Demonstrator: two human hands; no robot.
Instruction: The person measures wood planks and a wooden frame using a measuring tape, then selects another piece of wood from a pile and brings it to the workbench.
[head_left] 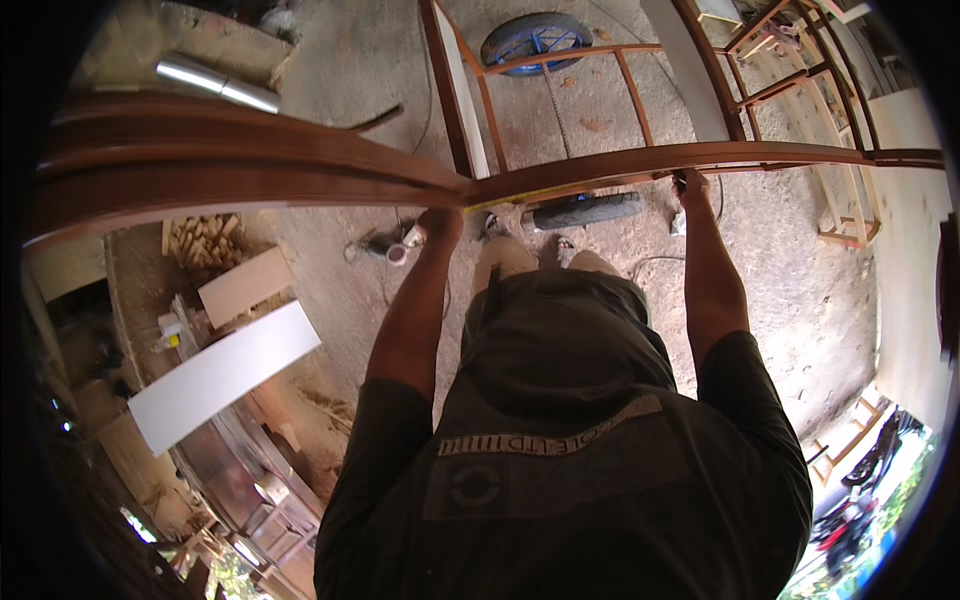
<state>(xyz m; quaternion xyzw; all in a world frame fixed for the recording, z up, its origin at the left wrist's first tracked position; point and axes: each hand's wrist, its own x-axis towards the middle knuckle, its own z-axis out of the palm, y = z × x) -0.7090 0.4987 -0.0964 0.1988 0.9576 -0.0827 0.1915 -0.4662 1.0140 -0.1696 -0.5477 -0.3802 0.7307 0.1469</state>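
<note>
The workshop has a rough, dusty concrete floor [800, 290], lit brightest on the right. Over on the far left I see a heap of wood offcuts [200, 243], with a tan board [245, 286] just beside it and a long white board [225, 375] lying aslant nearer the person. Beyond them, past the thick brown moulding [250, 160] that sweeps in from the left, lies a shiny metal cylinder [217, 84]. A small cup [397, 254] sits on the floor near the left hand [440, 228], which is up against the corner where the moulding meets a long brown rail [640, 163]; its fingers are hidden, so I can't tell how far they close. In the middle the person, in a dark shirt [570, 330], stands facing that rail, a yellow strip [540, 192] running along its near edge from the corner. A blue-spoked wheel [537, 43] lies beyond the rail, a dark tyre [590, 209] on the near side. Further right, the right hand [694, 190] is at the rail's near edge, fingers bent by something dark, too small to make out; I can't tell whether it's gripped. Past it stand brown frames [785, 88], then a motorbike [845, 525] outside.
</note>
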